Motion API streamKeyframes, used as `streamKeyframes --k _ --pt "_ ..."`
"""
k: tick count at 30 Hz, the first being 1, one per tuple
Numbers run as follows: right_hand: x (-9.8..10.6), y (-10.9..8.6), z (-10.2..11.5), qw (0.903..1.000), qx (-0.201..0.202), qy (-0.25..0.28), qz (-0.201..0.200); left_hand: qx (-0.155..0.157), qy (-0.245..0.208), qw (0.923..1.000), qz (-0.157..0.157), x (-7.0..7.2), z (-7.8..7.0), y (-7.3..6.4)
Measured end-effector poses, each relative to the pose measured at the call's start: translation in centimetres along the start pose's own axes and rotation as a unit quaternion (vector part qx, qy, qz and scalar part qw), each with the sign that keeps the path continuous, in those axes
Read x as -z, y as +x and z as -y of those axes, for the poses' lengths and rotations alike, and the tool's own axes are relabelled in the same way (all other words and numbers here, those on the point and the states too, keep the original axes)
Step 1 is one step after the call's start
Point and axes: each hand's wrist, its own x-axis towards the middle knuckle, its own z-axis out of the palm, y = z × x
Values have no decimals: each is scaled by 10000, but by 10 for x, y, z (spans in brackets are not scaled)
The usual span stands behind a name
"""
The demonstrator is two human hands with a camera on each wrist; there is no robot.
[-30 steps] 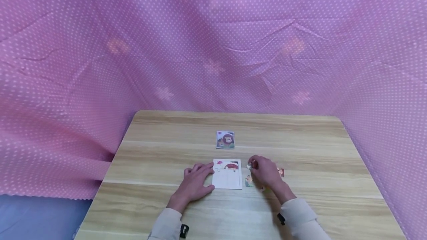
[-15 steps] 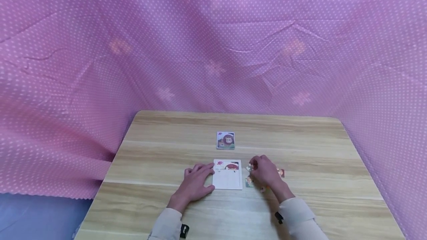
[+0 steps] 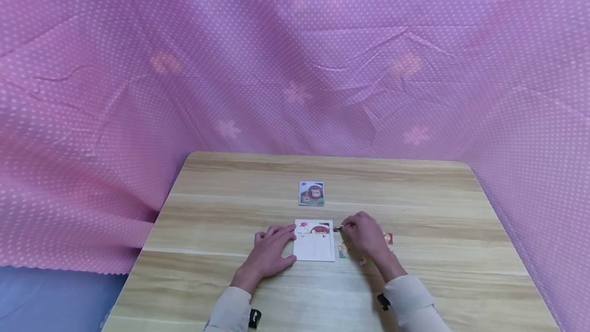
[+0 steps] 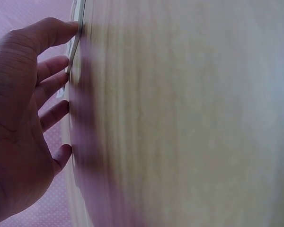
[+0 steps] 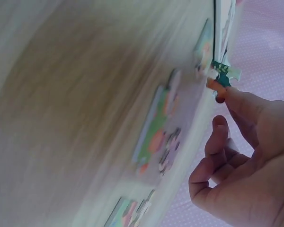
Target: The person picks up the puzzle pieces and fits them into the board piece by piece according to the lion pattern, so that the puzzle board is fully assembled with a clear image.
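My right hand [image 3: 369, 235] pinches a jigsaw piece [image 5: 222, 75] between thumb and fingertips, just right of the white puzzle tray [image 3: 314, 248]. The piece shows dark green with leaves and an orange-brown patch, and it is tilted up from the table. Part of a lion picture fills the tray's top row; below it the tray's white base shows. My left hand [image 3: 272, 254] lies with spread fingers along the tray's left edge, thumb and fingertips touching it, as the left wrist view [image 4: 28, 109] also shows.
Several loose jigsaw pieces [image 5: 151, 130] lie on the wooden table [image 3: 221, 188] under and beside my right hand, one near the tray's right edge [image 3: 343, 250]. A square lion picture card [image 3: 311, 193] lies beyond the tray. Pink dotted cloth [image 3: 295, 65] hangs round the table.
My right hand has lifted the jigsaw piece and shifted it slightly left toward the tray, turning it more edge-on. The left hand and the tray stay where they were.
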Motion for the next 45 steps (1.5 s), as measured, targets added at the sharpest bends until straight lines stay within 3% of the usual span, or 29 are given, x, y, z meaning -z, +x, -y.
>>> streamKeyframes --k 5,10,17,31,45 --pt "-1 0 13 9979 -230 608 -38 -22 -9 10000 7 -1 0 1" --pt "-16 1 31 9960 138 850 231 -48 80 9999 -63 -1 1 2" --pt "-42 1 49 9908 1109 449 635 -124 115 9997 -172 -3 2 2" --pt "-58 4 56 9880 1484 -289 320 -59 54 9999 -130 -1 2 2" --pt "-62 4 61 9778 1920 -728 418 -3 84 10000 -41 -2 3 4"
